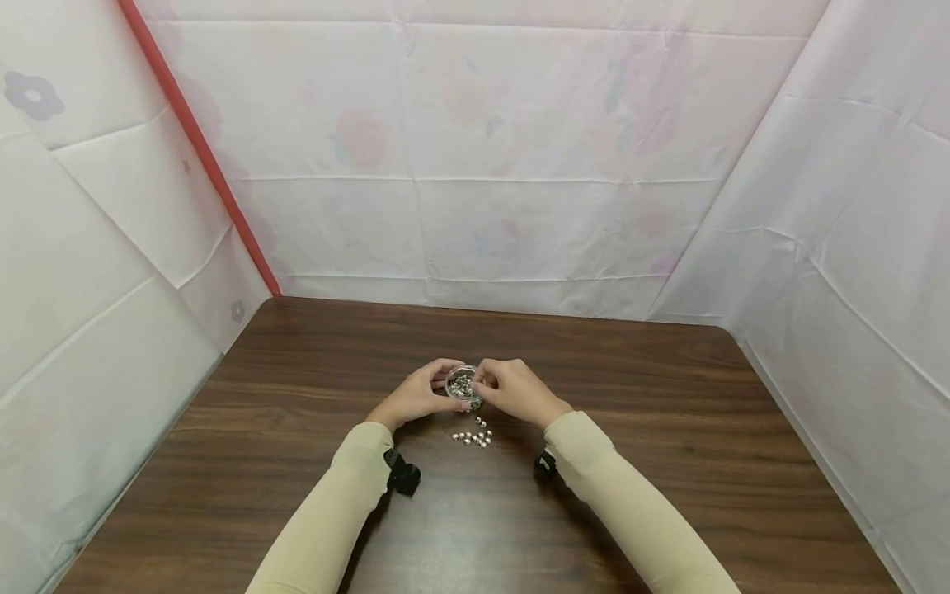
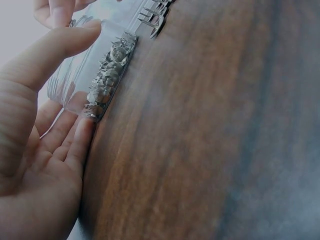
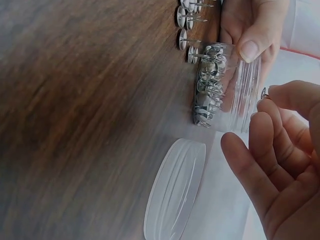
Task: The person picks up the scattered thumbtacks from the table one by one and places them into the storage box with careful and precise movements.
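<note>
A small clear plastic jar [image 1: 449, 384] stands on the table, with silver thumbtacks [image 3: 205, 87] heaped over its bottom. My left hand [image 1: 418, 394] holds the jar, thumb on the near side and fingers around the far side. Beside the jar's open mouth is my right hand [image 1: 521, 393], its thumb and index finger pinching a single thumbtack [image 3: 264, 93]. More loose thumbtacks [image 1: 477, 437] lie on the table just in front of the jar, points up in the right wrist view. The right hand partly hides the jar in the head view.
A clear round lid [image 3: 175, 192] lies on the table near the jar, visible in the right wrist view. The brown wood-grain table [image 1: 631, 462] is bordered by white patterned sheets [image 1: 505, 148] at the back and both sides. A red strip [image 1: 200, 144] runs up the left corner.
</note>
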The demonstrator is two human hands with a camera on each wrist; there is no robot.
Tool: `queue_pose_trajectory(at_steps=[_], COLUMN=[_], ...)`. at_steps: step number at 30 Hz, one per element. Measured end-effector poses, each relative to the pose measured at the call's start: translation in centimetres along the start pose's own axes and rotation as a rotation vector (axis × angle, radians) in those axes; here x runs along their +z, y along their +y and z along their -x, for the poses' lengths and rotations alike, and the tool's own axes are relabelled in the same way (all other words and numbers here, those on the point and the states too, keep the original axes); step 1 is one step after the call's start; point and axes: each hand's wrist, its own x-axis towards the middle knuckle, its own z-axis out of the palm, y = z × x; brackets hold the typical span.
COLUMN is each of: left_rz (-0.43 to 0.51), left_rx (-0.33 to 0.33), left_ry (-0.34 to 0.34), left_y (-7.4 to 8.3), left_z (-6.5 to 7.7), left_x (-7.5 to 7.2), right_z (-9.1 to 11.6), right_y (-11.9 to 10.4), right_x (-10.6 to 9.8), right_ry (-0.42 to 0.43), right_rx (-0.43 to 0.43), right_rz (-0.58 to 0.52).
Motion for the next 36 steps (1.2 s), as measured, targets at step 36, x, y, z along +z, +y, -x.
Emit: queue_pose_trajectory(at_steps=[36], left_rz=[-0.046], left_rx=[-0.005], left_ry=[0.073], left_y=[-3.0], left_z=[-1.1], left_x=[0.6], right_z=[4.5], right_y=[-0.3], right_x=[0.9], right_ry=[-0.141], right_rx=[-0.092], right_rz=[0.016])
